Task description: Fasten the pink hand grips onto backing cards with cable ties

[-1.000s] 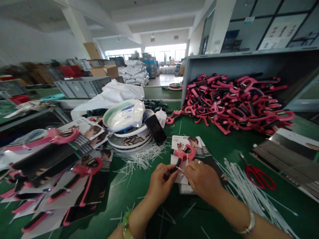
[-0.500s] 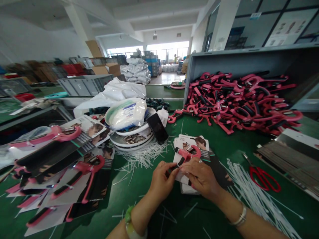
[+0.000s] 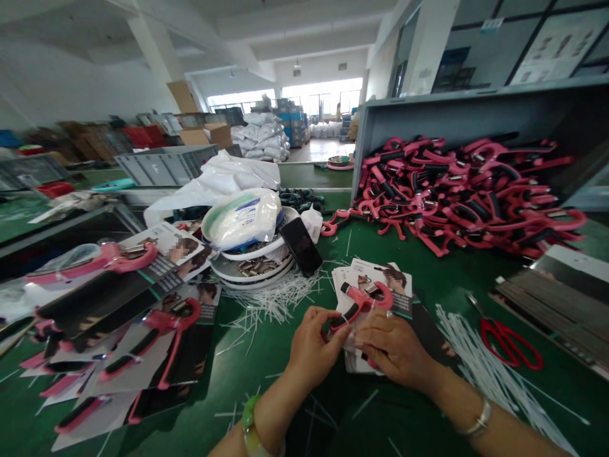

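A pink and black hand grip strengthener (image 3: 364,297) with a metal spring lies on the top card of a stack of printed backing cards (image 3: 403,304). My left hand (image 3: 314,346) is closed, with index finger and thumb around its black padded handle, where a thin white tie (image 3: 339,316) shows. My right hand (image 3: 394,346) is bent over the lower part of the card and the other handle, fingers pressed together close to my left thumb. What its fingertips pinch is hidden.
Carded strengtheners (image 3: 157,336) pile up at left. A grey crate (image 3: 364,146) spills loose strengtheners at right. White zip ties (image 3: 476,362), red-handled scissors (image 3: 509,343) and more cards (image 3: 547,311) lie at right. A phone (image 3: 302,247) leans on stacked trays (image 3: 223,270) of metal parts.
The strengthener and top cards have shifted slightly right and are turned a little. Both hands moved slightly right with them, and the right fingers are more bunched together.
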The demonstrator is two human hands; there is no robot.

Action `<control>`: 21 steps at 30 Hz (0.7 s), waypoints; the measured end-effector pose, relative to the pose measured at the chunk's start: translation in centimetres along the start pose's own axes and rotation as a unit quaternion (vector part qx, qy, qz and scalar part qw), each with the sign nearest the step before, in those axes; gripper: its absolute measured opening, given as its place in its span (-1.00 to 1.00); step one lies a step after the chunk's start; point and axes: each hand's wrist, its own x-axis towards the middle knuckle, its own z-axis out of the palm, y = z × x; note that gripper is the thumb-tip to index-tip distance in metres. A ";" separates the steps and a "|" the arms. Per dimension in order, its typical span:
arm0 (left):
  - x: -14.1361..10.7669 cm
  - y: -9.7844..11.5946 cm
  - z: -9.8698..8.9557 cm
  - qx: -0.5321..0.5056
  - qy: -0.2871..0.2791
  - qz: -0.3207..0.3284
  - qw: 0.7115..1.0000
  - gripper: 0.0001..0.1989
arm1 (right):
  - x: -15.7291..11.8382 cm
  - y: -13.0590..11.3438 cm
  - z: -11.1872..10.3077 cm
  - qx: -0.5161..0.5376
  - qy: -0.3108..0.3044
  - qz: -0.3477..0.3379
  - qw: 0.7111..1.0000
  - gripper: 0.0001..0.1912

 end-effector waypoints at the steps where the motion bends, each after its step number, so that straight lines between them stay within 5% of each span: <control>1: 0.0 0.2 0.1 0.007 0.000 -0.001 1.000 -0.70 | -0.1 0.0 0.1 0.003 0.012 0.006 1.000 -0.83; 14: 0.3 0.7 0.9 0.017 0.007 -0.024 1.000 -0.72 | -0.3 -0.3 0.2 0.000 0.003 0.034 0.999 -0.76; 21: 0.1 1.1 1.0 0.075 0.030 0.020 0.997 -0.77 | -0.4 -0.7 0.0 0.004 0.017 0.030 0.999 -0.78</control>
